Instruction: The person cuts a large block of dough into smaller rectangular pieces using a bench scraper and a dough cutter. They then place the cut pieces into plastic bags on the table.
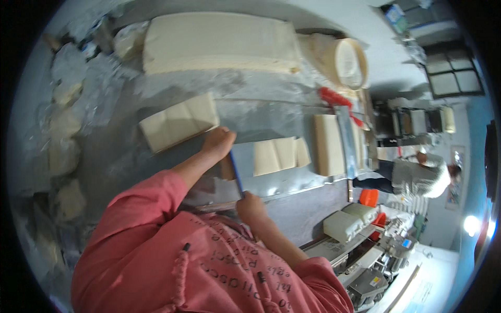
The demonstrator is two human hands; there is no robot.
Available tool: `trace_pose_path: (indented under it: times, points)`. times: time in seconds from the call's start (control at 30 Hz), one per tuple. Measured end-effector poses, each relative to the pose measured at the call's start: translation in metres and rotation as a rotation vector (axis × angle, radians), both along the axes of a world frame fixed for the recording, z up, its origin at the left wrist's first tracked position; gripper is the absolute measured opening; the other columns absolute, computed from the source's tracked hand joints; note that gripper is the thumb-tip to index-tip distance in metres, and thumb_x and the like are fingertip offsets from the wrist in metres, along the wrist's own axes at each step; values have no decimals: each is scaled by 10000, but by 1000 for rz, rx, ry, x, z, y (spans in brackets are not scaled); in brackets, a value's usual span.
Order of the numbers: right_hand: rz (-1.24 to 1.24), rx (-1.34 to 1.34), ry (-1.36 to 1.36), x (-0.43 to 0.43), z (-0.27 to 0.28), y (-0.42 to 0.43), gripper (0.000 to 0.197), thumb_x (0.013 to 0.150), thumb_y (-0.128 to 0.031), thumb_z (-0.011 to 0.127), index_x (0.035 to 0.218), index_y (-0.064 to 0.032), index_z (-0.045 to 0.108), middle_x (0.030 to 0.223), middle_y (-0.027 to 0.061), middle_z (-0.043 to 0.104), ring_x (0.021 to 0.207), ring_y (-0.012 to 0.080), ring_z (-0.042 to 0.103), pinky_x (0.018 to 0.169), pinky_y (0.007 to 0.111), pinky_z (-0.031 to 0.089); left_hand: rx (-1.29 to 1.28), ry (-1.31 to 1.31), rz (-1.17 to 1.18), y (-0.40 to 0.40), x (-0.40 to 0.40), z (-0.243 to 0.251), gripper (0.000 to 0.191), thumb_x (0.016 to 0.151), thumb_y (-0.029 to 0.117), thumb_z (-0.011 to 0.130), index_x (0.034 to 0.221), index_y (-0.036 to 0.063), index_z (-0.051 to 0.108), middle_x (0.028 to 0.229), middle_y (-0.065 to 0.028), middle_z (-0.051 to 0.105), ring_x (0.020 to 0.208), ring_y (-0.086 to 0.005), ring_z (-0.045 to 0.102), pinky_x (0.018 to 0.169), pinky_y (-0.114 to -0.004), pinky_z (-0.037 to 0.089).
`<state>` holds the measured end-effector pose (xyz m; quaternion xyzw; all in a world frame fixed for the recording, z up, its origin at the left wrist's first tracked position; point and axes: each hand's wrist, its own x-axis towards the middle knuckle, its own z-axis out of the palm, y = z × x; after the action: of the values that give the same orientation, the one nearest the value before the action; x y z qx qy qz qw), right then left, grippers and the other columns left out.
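Observation:
A long, narrow, blue-edged tool [236,172], perhaps a blade, runs between my hands over the metal-topped table [289,182]. My left hand [219,143] closes on its far end, and the near end is in my right hand [251,208]. Just beyond my left hand lies a creased block of pale layered dough [180,123]. Cut dough pieces [276,156] rest to the right of the tool. A small brownish piece [227,167] shows against the tool's left side; what it is I cannot tell.
A large dough slab [223,43] spans the back, beside a round-rimmed sieve [350,64]. At right are another dough block [328,144], a flat metal bar [345,137] and a red object [334,97]. Plastic bags [70,101] crowd the left. Another person [419,176] stands farther off.

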<state>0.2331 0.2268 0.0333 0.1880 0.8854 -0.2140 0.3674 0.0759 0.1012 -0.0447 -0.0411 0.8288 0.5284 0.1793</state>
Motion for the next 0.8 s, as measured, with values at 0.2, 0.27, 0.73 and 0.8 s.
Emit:
trace_pose_path:
  times: [0.2,0.27,0.73,0.8]
  points:
    - [-53,-3,-18,-4,-32,-2,306,810,-184,469,1006,0,615,991,314,620,957,461,603,864,511,478,-34,-6,32,0,1,-19,382,820,341,449,847,-8,602,822,-231,633,819,-378,600,747,-448,457]
    - [-64,-7,-32,-4,-39,-2,311,818,-201,473,1017,-12,619,1013,311,618,981,459,597,883,510,471,4,12,111,3,6,-18,443,848,399,481,980,-14,573,882,-248,623,860,-424,592,783,-464,460]
    - [-187,-384,49,-23,54,31,361,828,-292,595,973,37,620,636,127,596,551,189,610,462,355,481,996,-253,71,-63,108,-14,335,843,221,564,1106,14,553,984,-83,598,907,-182,590,842,-347,477]
    - [-7,-235,266,-56,62,68,300,822,-267,581,976,-13,623,636,150,616,568,258,629,542,384,492,1183,-417,252,-74,104,4,349,850,224,556,1130,17,538,996,-93,588,918,-201,584,852,-359,477]
